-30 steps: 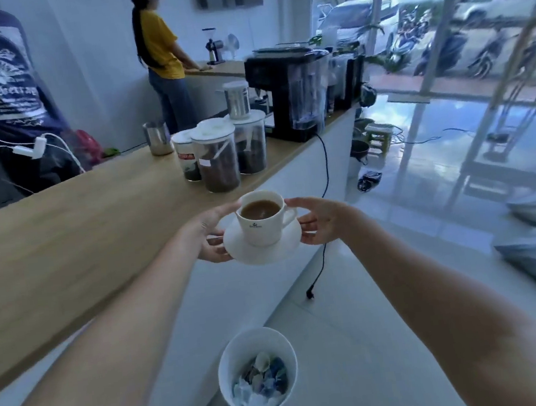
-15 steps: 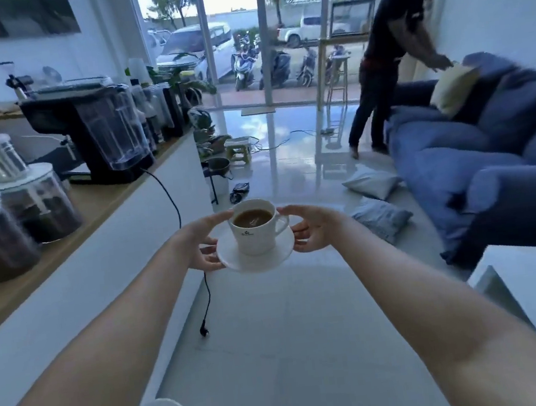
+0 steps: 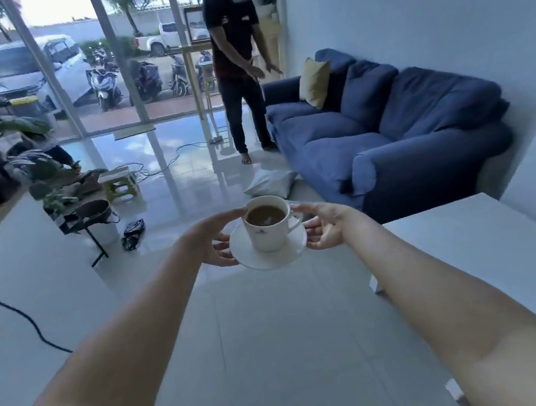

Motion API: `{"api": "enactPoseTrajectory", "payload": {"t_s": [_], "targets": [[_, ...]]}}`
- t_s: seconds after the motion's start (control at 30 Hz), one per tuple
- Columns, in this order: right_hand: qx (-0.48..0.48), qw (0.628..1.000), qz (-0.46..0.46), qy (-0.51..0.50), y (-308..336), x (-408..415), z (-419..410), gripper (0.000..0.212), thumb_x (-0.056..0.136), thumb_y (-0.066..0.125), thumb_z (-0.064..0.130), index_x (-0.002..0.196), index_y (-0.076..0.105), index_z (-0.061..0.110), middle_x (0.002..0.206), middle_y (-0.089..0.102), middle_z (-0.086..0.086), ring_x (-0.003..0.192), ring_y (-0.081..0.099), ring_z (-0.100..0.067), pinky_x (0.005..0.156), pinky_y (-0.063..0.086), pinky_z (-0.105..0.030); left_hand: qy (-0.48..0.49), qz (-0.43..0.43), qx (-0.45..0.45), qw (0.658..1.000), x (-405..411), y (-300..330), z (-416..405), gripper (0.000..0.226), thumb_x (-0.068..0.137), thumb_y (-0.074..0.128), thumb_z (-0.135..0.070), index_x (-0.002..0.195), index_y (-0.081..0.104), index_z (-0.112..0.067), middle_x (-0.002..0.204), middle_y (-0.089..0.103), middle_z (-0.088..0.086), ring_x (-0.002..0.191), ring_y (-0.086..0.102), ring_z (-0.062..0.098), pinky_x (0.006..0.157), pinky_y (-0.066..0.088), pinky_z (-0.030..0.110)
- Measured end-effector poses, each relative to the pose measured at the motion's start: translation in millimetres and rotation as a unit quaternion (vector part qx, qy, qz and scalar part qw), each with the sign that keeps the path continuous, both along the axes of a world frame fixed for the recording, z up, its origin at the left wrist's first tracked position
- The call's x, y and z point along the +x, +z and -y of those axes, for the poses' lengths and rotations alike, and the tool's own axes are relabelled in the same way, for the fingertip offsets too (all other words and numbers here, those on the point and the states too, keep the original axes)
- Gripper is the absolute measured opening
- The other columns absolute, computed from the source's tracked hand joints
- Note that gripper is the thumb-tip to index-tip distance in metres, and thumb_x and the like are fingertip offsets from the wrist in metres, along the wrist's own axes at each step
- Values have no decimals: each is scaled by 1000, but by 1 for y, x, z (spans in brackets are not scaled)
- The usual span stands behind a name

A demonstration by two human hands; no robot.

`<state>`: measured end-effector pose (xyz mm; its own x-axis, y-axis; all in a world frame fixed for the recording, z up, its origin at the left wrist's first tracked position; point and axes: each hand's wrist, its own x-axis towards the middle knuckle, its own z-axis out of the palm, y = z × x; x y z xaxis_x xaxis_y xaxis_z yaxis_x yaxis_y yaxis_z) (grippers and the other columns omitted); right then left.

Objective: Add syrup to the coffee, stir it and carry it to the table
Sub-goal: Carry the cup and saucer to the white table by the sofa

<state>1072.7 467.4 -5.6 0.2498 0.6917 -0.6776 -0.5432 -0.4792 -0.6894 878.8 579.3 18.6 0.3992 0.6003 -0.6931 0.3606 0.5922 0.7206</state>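
Observation:
A white coffee cup full of brown coffee stands upright on a white saucer, held out in front of me above the floor. My left hand grips the saucer's left rim, thumb reaching to the cup. My right hand grips the saucer's right rim, by the cup's handle. A white table stands to the right of the cup, its near corner just beyond my right wrist.
A blue sofa lines the right wall, a white cushion on the floor before it. A person in black stands ahead by the sofa. Plants, a stool and a black cable lie left.
My view has swung right, away from the wooden counter toward the sofa and the white table. The cup and saucer stay held level between both hands.

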Motion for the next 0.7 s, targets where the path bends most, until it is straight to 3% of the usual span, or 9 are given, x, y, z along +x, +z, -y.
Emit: {"api": "enactPoseTrajectory", "payload": {"t_s": [0.13, 0.23, 0.3, 0.4, 0.53, 0.63, 0.7], "targets": [[17, 997, -12, -71, -7, 59, 0, 50, 79, 74, 29, 112, 53, -2, 92, 62, -12, 82, 60, -21, 99, 46, -30, -59, -5, 5, 998, 77, -7, -28, 76, 64, 86, -38, 114, 46, 4, 106, 56, 17, 92, 61, 30, 82, 55, 46], [15, 994, -16, -107, -12, 100, 4, 54, 78, 74, 31, 117, 55, -2, 94, 63, -11, 82, 61, -21, 95, 48, -30, -105, -4, 4, 995, 130, -10, -34, 60, 69, 82, -40, 96, 51, 3, 96, 54, 14, 87, 58, 27, 85, 53, 44], [16, 990, -12, -139, -15, 132, 10, 56, 78, 74, 32, 118, 55, -1, 96, 62, -11, 81, 61, -21, 91, 49, -30, -141, -9, 1, 990, 170, -11, -34, 54, 71, 81, -41, 89, 51, 1, 87, 51, 11, 81, 55, 25, 78, 54, 43], [15, 986, -9, -163, -19, 170, 19, 53, 78, 74, 33, 115, 56, -1, 95, 63, -11, 81, 60, -21, 96, 48, -29, -165, -1, 16, 986, 216, -16, -36, 58, 67, 84, -41, 95, 51, -2, 94, 55, 13, 80, 59, 26, 59, 56, 41], [13, 978, 3, -209, -22, 235, 34, 45, 79, 74, 31, 109, 58, 1, 93, 63, -11, 81, 60, -20, 88, 51, -30, -209, -1, 17, 978, 298, -25, -34, 67, 64, 85, -43, 108, 53, -2, 92, 55, 11, 81, 60, 26, 71, 56, 42], [7, 971, 8, -239, -24, 285, 48, 43, 78, 75, 30, 107, 60, 3, 96, 63, -11, 83, 60, -21, 75, 53, -30, -230, -5, 17, 973, 361, -29, -32, 85, 56, 90, -40, 121, 51, 0, 111, 62, 13, 92, 66, 29, 63, 56, 44], [1, 965, 8, -263, -27, 318, 58, 44, 77, 76, 29, 109, 60, 3, 100, 63, -11, 84, 60, -21, 75, 54, -31, -249, -10, 15, 968, 401, -32, -28, 92, 49, 93, -39, 123, 51, -2, 115, 63, 15, 97, 67, 31, 68, 58, 46]]}}
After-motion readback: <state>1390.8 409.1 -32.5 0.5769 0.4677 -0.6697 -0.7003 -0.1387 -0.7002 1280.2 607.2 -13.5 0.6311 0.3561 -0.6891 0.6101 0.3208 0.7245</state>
